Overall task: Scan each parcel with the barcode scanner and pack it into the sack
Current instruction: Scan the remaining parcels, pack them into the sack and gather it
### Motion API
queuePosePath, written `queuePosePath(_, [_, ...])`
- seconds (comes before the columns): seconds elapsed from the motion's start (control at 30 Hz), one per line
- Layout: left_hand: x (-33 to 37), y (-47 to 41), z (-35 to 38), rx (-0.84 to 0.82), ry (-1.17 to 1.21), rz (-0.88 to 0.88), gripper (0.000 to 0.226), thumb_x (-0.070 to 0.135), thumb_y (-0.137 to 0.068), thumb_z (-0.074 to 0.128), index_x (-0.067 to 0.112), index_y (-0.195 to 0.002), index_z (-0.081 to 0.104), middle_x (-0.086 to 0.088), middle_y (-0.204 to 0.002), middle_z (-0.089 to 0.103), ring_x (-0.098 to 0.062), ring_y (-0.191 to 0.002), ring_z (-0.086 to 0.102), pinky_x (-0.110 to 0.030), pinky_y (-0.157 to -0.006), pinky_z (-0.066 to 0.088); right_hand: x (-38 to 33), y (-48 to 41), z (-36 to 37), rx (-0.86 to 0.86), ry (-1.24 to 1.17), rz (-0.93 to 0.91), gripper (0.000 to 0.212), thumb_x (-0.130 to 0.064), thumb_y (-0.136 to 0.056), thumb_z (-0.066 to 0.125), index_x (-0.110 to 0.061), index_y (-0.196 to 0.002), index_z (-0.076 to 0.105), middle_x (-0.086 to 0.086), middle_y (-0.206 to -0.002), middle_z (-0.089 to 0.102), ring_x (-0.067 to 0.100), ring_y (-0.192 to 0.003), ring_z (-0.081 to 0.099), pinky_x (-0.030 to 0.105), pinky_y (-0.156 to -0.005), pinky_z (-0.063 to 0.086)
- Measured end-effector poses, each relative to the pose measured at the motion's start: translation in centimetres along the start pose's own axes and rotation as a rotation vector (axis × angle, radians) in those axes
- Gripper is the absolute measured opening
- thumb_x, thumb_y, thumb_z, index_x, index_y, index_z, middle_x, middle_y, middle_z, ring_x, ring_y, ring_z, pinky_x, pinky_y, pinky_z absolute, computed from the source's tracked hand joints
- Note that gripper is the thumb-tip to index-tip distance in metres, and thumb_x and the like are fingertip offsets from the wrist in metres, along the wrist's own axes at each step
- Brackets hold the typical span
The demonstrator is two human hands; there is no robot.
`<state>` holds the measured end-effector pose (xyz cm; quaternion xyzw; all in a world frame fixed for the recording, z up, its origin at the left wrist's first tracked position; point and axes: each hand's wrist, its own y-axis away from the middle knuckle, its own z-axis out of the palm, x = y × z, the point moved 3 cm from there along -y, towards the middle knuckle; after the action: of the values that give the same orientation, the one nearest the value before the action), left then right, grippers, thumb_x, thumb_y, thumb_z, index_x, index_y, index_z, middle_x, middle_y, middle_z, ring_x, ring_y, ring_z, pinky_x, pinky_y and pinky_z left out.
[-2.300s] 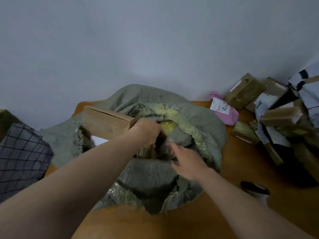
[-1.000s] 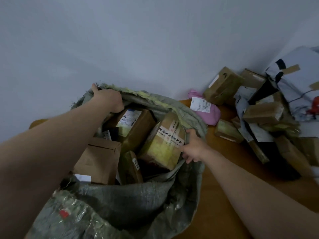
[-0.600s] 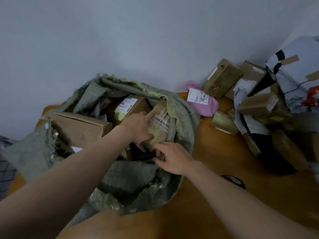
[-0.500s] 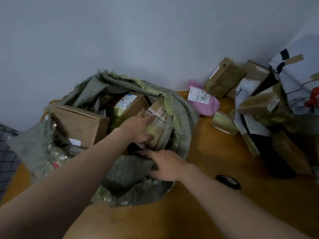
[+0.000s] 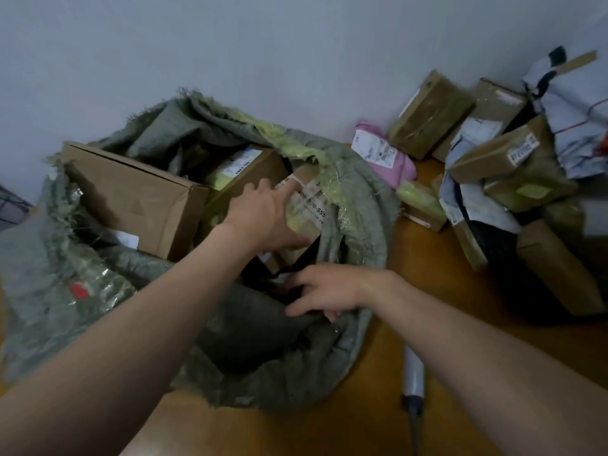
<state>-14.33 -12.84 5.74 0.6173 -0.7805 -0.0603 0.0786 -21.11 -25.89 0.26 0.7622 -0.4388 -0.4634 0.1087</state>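
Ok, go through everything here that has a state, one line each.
sack: mouth open, boxes inside.
left hand: flat on the yellow-taped parcel.
yellow-taped parcel: in the sack, label up.
right hand: grips the sack's near rim.
large brown box: closed, in the sack.
barcode scanner: lying on the table, unheld.
pink parcel: on the table, unpacked.
parcel pile: on the table, unpacked.

We see a wooden desk (image 5: 424,255) with a warm orange-brown top, its bare surface showing along the near edge and toward the right side. Behind its far edge rises a plain pale grey wall (image 5: 263,44), which fills the whole upper part of our view. Past the desk's left edge we catch a dark checked cloth (image 5: 11,209), cut off by the frame; we cannot tell what it belongs to.
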Motion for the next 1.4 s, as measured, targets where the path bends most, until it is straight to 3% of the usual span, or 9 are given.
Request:
queuePosePath(0.17, [2.5,1.7,1.7,0.103,-0.097,-0.016,0.111,0.095,-0.062,0.061,0.036,-0.151,0.029,-0.017,-0.131,0.051,-0.043,-0.120,0.053,-0.055,-0.098,0.051,2.2,2.5,2.0,0.098,0.062,-0.051,0.050,-0.061,-0.088,0.069,-0.023,-0.121,0.066,0.002,-0.086,0.077,0.029,-0.072,0.074,0.034,-0.065,0.059])
queuePosePath(0.3, [3.7,3.8,3.6,0.185,-0.159,-0.028,0.122,0.101,-0.059,0.052,0.033,-0.156,0.025,-0.021,-0.135,0.048,-0.046,-0.124,0.052,-0.053,-0.103,0.048,2.9,4.3,4.0,0.284,0.084,-0.104,0.036,-0.058,-0.087,0.073,-0.030,-0.109,0.067,0.000,-0.080,0.076,0.019,-0.068,0.073,0.035,-0.064,0.061])
queuePosePath(0.43, [4.6,6.9,6.0,0.307,-0.191,-0.070,0.105,0.084,-0.073,0.062,0.033,-0.158,0.025,-0.023,-0.146,0.035,-0.046,-0.136,0.040,-0.052,-0.104,0.045,4.6,8.5,7.2,0.890,0.263,-0.127,0.028,-0.053,-0.083,0.078,-0.034,-0.100,0.066,-0.015,-0.093,0.064,0.002,-0.079,0.061,0.028,-0.068,0.052])
queuePosePath(0.53, [4.8,9.6,7.0,0.332,-0.178,-0.086,0.101,0.076,-0.078,0.065,0.036,-0.160,0.021,-0.022,-0.151,0.027,-0.047,-0.137,0.035,-0.052,-0.103,0.045,7.4,12.0,10.7,1.229,0.298,0.169,0.041,-0.060,-0.082,0.075,-0.034,-0.103,0.050,-0.012,-0.103,0.051,0.007,-0.082,0.056,0.027,-0.061,0.044])
queuePosePath(0.63, [4.6,11.7,7.4,0.320,-0.179,-0.099,0.100,0.073,-0.081,0.063,0.038,-0.162,0.016,-0.021,-0.153,0.024,-0.047,-0.138,0.031,-0.052,-0.100,0.046,10.1,13.8,13.1,1.210,0.203,0.475,0.069,-0.063,-0.082,0.075,-0.027,-0.128,0.039,0.000,-0.124,0.052,0.023,-0.096,0.063,0.034,-0.067,0.051])
queuePosePath(0.8, [3.8,13.2,7.4,0.313,-0.167,-0.149,0.096,0.069,-0.085,0.062,0.041,-0.163,0.013,-0.021,-0.157,0.020,-0.047,-0.142,0.027,-0.052,-0.102,0.043,13.1,13.2,14.2,1.100,-0.120,0.614,0.089,-0.069,-0.083,0.067,-0.015,-0.145,0.034,0.003,-0.115,0.064,0.022,-0.086,0.066,0.032,-0.053,0.046])
queuePosePath(1.0, [3.3,11.7,6.8,0.298,-0.173,-0.231,0.088,0.066,-0.087,0.059,0.041,-0.161,0.019,-0.023,-0.156,0.024,-0.047,-0.139,0.033,-0.053,-0.101,0.042,14.1,12.1,13.5,1.182,-0.463,0.488,0.044,-0.049,-0.087,0.072,-0.012,-0.106,0.059,0.001,-0.082,0.060,0.016,-0.067,0.057,0.030,-0.051,0.040])
queuePosePath(1.2, [3.5,9.9,4.1,0.184,-0.220,-0.324,0.084,0.064,-0.084,0.060,0.026,-0.154,0.034,-0.024,-0.156,0.028,-0.048,-0.142,0.031,-0.062,-0.111,0.031,14.3,11.4,10.6,1.481,-0.770,0.159,0.075,-0.033,-0.090,0.074,-0.014,-0.154,0.040,-0.001,-0.108,0.060,0.006,-0.075,0.056,0.023,-0.056,0.041])
queuePosePath(1.4, [12.8,6.1,0.8,0.569,-0.192,0.017,0.071,0.054,-0.087,0.062,0.020,-0.144,0.038,-0.014,-0.135,0.049,-0.037,-0.126,0.049,-0.050,-0.101,0.042,16.3,9.4,6.5,1.583,-1.035,-0.108,0.078,-0.024,-0.091,0.076,-0.017,-0.157,0.034,-0.023,-0.083,0.050,-0.004,-0.065,0.054,0.014,-0.053,0.041])
